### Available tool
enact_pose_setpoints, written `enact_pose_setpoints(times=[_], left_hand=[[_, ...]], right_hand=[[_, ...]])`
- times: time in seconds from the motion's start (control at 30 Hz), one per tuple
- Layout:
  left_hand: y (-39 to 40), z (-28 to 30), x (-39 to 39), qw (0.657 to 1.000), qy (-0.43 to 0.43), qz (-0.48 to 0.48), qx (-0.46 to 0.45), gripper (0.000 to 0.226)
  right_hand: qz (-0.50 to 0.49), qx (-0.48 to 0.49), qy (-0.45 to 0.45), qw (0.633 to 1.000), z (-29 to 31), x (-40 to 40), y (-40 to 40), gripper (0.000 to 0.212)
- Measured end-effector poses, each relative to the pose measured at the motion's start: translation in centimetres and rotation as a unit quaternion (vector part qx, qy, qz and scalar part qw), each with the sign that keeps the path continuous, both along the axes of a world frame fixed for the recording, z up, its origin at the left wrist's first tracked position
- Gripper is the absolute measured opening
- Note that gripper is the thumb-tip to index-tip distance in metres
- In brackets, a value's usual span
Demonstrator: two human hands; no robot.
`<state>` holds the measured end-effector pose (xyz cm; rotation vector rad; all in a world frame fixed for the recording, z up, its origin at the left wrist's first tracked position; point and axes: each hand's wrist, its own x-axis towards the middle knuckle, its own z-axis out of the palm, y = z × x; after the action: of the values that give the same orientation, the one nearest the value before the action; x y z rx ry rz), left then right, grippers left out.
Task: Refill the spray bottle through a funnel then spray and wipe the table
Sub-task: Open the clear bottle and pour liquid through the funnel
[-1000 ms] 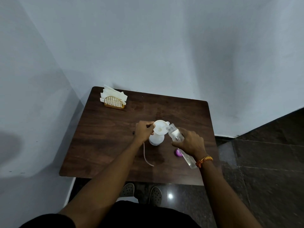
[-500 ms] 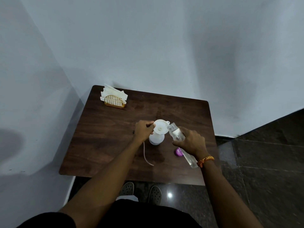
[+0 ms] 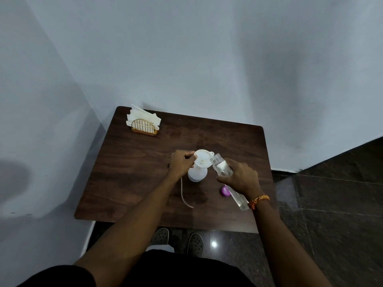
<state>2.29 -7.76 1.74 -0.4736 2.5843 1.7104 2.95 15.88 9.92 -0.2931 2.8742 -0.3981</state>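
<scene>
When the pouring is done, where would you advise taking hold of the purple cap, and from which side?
Pinch the purple cap by its round rim, coming from above. It lies flat and low on the table, so only the rim offers a grip. The right hand and its clear bottle crowd its right side.

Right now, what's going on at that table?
A person is refilling a white spray bottle standing on the wooden table. The left hand grips the rim of a white funnel seated in its neck, while the right hand tilts a clear bottle, mouth at the funnel's edge. A purple cap and the sprayer's dip tube lie on the table; a napkin holder sits in the far corner.
</scene>
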Motion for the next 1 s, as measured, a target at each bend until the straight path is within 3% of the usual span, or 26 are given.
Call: enact_pose_setpoints(times=[1.0], left_hand=[[-0.18,0.59,-0.04,1.0,0.024,-0.007,-0.016,0.026]], right_hand=[[0.013,0.01,-0.002,1.0,-0.47,-0.63,-0.17,0.063]])
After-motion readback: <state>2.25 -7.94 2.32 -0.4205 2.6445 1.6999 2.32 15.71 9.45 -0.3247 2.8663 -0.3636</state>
